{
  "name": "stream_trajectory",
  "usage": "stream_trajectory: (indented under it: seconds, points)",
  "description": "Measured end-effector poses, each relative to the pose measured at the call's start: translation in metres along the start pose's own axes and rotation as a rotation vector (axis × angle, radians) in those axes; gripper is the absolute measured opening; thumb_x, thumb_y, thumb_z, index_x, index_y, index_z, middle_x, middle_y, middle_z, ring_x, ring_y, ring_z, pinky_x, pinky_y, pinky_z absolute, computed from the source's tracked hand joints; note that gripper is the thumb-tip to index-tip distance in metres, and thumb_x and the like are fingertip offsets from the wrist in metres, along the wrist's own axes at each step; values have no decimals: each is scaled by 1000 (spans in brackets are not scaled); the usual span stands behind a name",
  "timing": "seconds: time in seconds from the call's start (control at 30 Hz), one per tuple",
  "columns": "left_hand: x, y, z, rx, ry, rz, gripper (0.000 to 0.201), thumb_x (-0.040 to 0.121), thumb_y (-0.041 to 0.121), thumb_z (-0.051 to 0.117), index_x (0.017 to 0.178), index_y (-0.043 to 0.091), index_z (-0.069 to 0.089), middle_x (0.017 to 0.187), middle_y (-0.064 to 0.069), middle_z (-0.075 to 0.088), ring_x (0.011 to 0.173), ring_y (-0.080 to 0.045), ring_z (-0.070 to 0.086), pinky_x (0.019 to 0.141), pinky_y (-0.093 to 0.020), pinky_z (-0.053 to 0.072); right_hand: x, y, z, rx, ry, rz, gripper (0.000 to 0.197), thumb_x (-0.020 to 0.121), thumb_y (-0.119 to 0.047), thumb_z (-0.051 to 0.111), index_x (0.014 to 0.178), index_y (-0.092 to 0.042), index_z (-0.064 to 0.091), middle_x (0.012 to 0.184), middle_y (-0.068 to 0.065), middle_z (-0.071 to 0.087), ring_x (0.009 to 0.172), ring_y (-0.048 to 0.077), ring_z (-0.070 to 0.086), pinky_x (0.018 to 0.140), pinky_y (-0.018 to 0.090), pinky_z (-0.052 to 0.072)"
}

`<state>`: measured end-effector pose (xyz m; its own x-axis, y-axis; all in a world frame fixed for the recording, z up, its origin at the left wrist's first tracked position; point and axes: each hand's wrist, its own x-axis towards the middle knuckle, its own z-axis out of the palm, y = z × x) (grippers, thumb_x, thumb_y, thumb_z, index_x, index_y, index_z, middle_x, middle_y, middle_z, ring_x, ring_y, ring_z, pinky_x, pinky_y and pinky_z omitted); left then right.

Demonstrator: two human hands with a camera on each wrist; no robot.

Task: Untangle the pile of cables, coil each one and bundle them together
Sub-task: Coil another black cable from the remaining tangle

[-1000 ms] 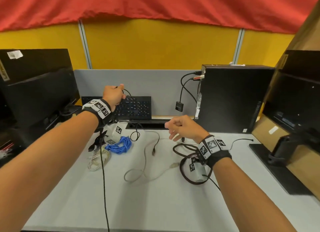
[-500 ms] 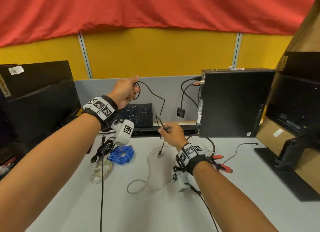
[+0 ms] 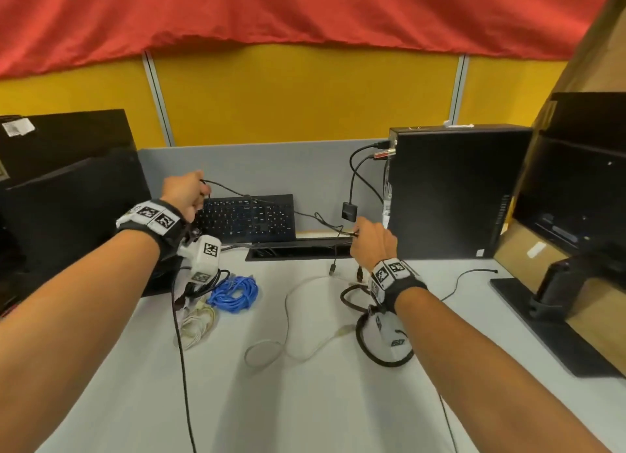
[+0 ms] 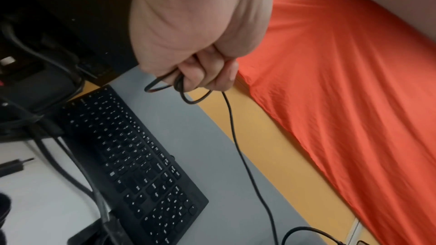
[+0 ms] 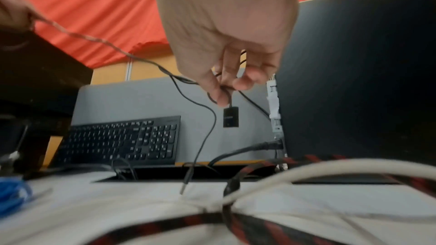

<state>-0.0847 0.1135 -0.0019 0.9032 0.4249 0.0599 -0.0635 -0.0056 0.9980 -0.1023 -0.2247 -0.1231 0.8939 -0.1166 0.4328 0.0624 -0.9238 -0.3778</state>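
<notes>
Left hand, mid-left of head view, fist curled round small loops of thin black cable. Right hand, centre-right, pinches the same cable near its dangling plug. Cable spans between them above the keyboard. Lower on the desk: blue coil, white cable, red-black braided cable partly under right wrist. Black computer tower at right.

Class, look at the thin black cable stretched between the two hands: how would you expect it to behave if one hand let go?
The thin black cable sags between the left hand and right hand, so it is probably floppy. It likely weighs little: the right hand's fingertips alone pinch it. Its free plug end dangles, so it would probably swing or drop.
</notes>
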Motion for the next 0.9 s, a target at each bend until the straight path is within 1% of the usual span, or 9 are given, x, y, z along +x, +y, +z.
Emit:
stream_trajectory:
  seconds: [0.13,0.3,0.4,0.47,0.6,0.7,0.77,0.83,0.9]
  points:
    - [5,-19,-7,-20,55,-49,24,101,8,37,115,16,55,66,-4,50,45,-10,27,34,-19,21,13,9,-21,311,59,89,9,91,-20,72,97,-16,76,93,8,75,89,28,70,79,36,57]
    - [1,-43,-4,65,42,-96,18,104,13,39,112,15,55,75,-7,56,44,-11,25,35,-20,23,14,11,-34,595,203,238,12,83,-15,81,91,-12,73,83,3,69,96,28,68,84,39,58]
    - [-14,-52,14,99,-145,-76,12,106,23,45,99,21,55,50,1,55,33,-7,24,32,-17,20,9,1,-37,582,-45,307,48,85,2,72,128,-9,54,103,6,51,104,37,63,86,49,59]
    - [-27,-52,30,88,-282,-71,28,108,33,42,82,21,47,43,4,50,31,-6,24,31,-18,20,3,-13,-38,420,-149,222,54,85,0,67,133,-10,44,115,11,46,105,38,59,86,49,57]
    - [-58,-39,62,35,-466,-137,33,110,35,28,81,23,38,48,3,37,32,-6,21,32,-20,15,-9,-55,-34,140,35,82,46,89,-16,70,128,-10,46,145,24,31,104,36,54,77,39,47]
    - [-77,-27,76,83,-651,-182,38,110,28,27,72,24,35,47,5,32,33,-6,18,33,-19,11,-10,-76,-35,123,91,-5,42,93,-10,67,129,-11,47,153,29,20,100,37,59,72,37,50]
    - [-88,-20,80,112,-761,-229,43,109,25,29,67,22,35,49,6,30,34,-6,18,32,-19,12,-9,-78,-39,29,74,-68,31,96,-5,63,124,-8,51,144,30,36,95,37,64,69,36,47]
    - [-93,-16,77,116,-842,-249,43,109,23,29,67,21,38,51,6,30,36,-6,19,33,-19,14,-9,-73,-43,-68,81,-148,13,95,4,59,106,-4,57,112,23,61,92,37,66,64,33,41]
    - [-96,-12,73,90,-900,-258,43,110,23,29,69,20,40,53,6,31,37,-6,21,37,-20,14,-9,-67,-44,-125,107,-204,15,94,10,55,92,-5,56,93,17,62,86,35,66,63,33,42]
